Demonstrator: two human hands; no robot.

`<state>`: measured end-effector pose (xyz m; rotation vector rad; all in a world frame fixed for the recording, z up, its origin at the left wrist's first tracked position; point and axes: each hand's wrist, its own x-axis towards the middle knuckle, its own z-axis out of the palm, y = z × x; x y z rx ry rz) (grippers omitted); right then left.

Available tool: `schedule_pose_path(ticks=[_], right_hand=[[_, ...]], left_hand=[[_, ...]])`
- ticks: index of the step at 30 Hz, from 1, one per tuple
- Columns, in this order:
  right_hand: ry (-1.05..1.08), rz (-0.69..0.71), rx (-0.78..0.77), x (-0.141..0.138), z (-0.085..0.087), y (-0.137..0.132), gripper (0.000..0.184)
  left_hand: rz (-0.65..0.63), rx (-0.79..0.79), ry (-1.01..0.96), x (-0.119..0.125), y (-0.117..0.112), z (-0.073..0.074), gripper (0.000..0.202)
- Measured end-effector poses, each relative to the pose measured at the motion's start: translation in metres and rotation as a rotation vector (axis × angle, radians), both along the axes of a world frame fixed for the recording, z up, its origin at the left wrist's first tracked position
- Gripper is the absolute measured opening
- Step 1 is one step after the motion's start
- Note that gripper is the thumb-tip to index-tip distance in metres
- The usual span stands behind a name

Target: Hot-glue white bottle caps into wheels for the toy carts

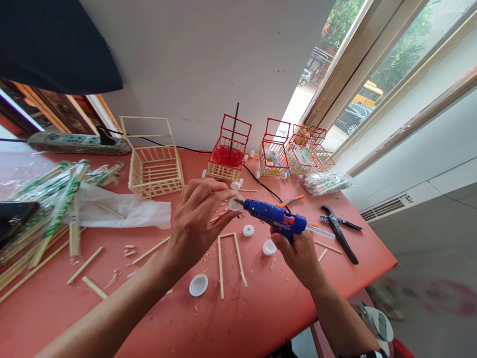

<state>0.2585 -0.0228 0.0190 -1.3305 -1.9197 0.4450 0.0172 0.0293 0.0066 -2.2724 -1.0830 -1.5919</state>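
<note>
1 blue/orange glue gun [274,215], wht-flecked; 1 rnd wht cap [233,205].

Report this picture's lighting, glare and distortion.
Head view: the pavement outside looks washed out by daylight; head view: the plastic-wrapped bundle by the window catches glints; head view: the window frame leans steeply, probably wide-angle stretch and tilt; head view: the glue gun appears fairly sharp.
</note>
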Motion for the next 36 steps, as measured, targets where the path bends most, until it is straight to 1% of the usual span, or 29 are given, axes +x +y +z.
schedule_pose_path(ticks=[6, 12, 17, 25, 36], right_hand=[[-0.006, 0.002, 0.028, 0.001, -0.0009, -0.0002, 0.035], [-0.02, 0.002, 0.018, -0.0003, 0.0002, -0.001, 0.037], [-0.027, 0.023, 0.015, -0.0009, -0.0001, -0.0016, 0.038], [-0.02, -0.016, 0.016, -0.0012, 0.0012, -0.0011, 0.039], [-0.038, -0.022, 0.041, -0.0015, 0.0023, -0.0025, 0.036]], left_hand=[[0.003, -0.019, -0.005, -0.0009, 0.0, 0.0004, 0.024], [-0.003, -0.046, -0.029, -0.001, 0.0005, -0.0013, 0.021], [-0.006, -0.029, -0.029, -0.0002, 0.0007, -0.0026, 0.022], [-0.006, -0.037, -0.027, 0.0006, -0.0006, -0.0005, 0.023], [0.009, -0.026, -0.034, -0.0005, -0.0006, 0.0006, 0.02]])
